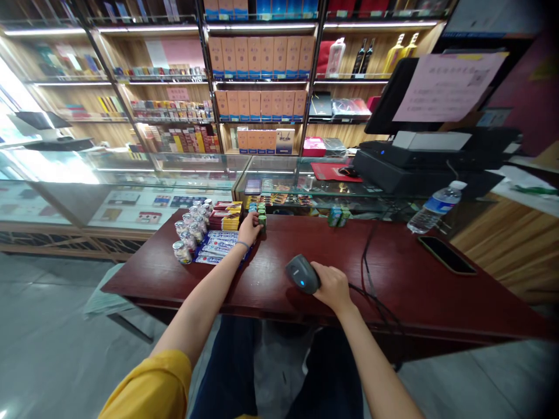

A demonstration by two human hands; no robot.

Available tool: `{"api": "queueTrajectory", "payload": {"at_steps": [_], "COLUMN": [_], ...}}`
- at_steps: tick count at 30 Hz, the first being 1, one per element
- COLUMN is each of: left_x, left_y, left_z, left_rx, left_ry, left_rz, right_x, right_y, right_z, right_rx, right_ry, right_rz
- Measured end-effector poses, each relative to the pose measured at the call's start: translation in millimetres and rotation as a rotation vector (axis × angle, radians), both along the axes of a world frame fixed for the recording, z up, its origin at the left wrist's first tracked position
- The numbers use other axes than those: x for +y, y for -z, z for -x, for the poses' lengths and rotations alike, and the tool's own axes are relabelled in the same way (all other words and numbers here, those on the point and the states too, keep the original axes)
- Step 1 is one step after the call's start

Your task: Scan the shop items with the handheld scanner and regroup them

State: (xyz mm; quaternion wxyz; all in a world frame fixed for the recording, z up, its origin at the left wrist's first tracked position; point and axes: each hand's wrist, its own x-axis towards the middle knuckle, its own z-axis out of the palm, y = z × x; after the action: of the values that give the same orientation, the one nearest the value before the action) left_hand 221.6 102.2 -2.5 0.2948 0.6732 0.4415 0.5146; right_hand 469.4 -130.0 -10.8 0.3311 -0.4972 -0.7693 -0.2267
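Observation:
My right hand (334,284) is wrapped round the handle of a dark grey barcode scanner (302,272) with a blue light, held just above the dark red table. Reaching to the back of the table, my left hand (248,230) has its fingers closed on one of the small green containers (262,220) standing in a row. Left of that hand lie blue-and-white wrapped packets (216,247). Behind them are red-and-yellow boxes (226,215). Several small white jars (187,235) with metallic lids stand in rows at the left.
Two small green containers (338,216) stand farther right. A water bottle (437,205) and a phone (446,254) are at the right, and the scanner's cable (371,294) runs across the table (283,308). Beyond are a glass counter (196,174), a monitor with a paper sheet (449,87), and stocked shelves.

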Motion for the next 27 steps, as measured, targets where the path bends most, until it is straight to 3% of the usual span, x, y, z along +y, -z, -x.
{"api": "queueTrajectory", "payload": {"at_steps": [15, 21, 27], "left_x": [10.4, 7.7, 1.4], "left_y": [9.0, 4.4, -2.2], "left_z": [1.4, -0.1, 3.5], "left_rx": [0.108, 0.041, 0.116], "left_ry": [-0.088, -0.07, -0.102], "left_rz": [0.07, 0.097, 0.045], "right_x": [-0.2, 0.2, -1.0], "right_y": [-2.5, 0.2, -0.4], "right_z": [0.2, -0.2, -3.1], "right_rx": [-0.003, 0.007, 0.008], "right_ry": [0.011, 0.005, 0.047], "right_rz": [0.001, 0.02, 0.03]}}
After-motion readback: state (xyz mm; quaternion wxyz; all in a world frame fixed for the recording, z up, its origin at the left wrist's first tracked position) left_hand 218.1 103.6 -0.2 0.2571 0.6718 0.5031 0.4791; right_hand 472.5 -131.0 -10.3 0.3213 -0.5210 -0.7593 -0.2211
